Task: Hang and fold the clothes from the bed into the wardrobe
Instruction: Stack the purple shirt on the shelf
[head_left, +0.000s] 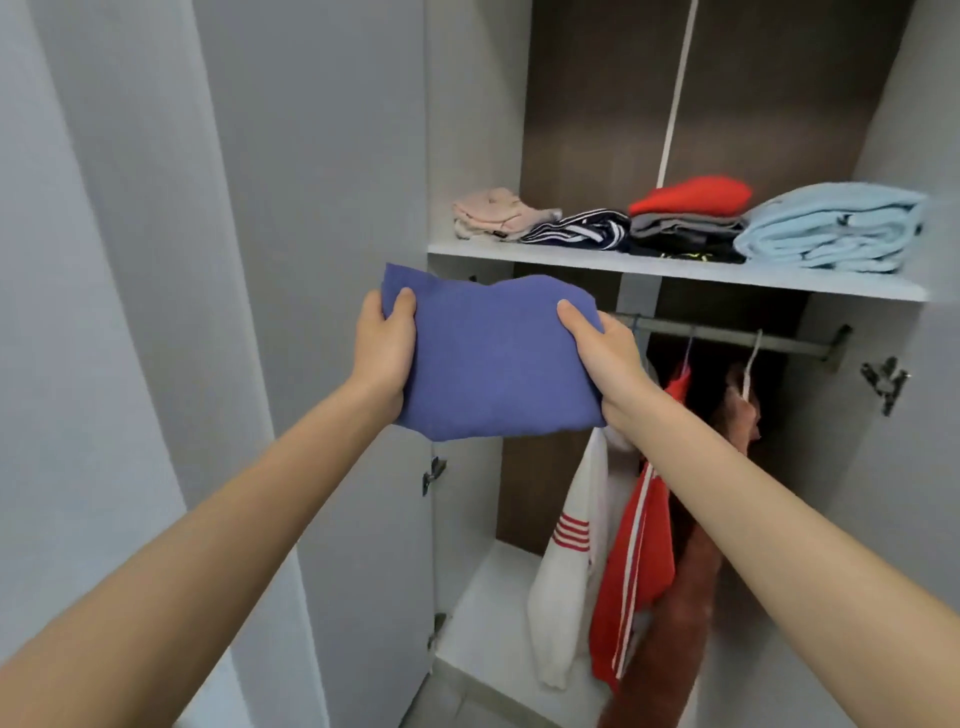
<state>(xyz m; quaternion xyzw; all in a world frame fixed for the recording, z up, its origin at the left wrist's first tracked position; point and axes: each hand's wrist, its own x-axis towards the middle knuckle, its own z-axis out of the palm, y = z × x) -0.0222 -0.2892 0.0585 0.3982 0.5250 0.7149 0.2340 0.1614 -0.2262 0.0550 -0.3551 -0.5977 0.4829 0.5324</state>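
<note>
My two bare forearms come in from the bottom corners of the view. The left hand (382, 353) and right hand (602, 358) each grip one side of a folded blue-violet knit cloth (493, 364), with the thumbs on top and the fingers out of sight beneath. I hold the cloth flat in the air in front of the open grey wardrobe (467, 130), just below the front edge of its white shelf (571, 258).

From the cloth, the shelf load sits between twelve and two o'clock. I count four lots in a row:
- one crumpled pale pink garment (493, 213)
- one navy garment with white stripes (576, 231)
- one stack of grey and dark clothes (685, 236) topped by a red folded knit (691, 195)
- one folded light blue towel (831, 228)

At three o'clock a metal rail (727, 335) runs under the shelf. Three garments hang from it, down toward five o'clock:
- a white top with red stripes (566, 571)
- a red jacket with white stripes (631, 566)
- a rust-brown garment (675, 623)

I see three metal hinges: one at three o'clock (883, 382) and two at six to seven o'clock (434, 473) (439, 623). The grey door panel (311, 208) fills the nine o'clock side. The wardrobe's back wall is dark brown.
</note>
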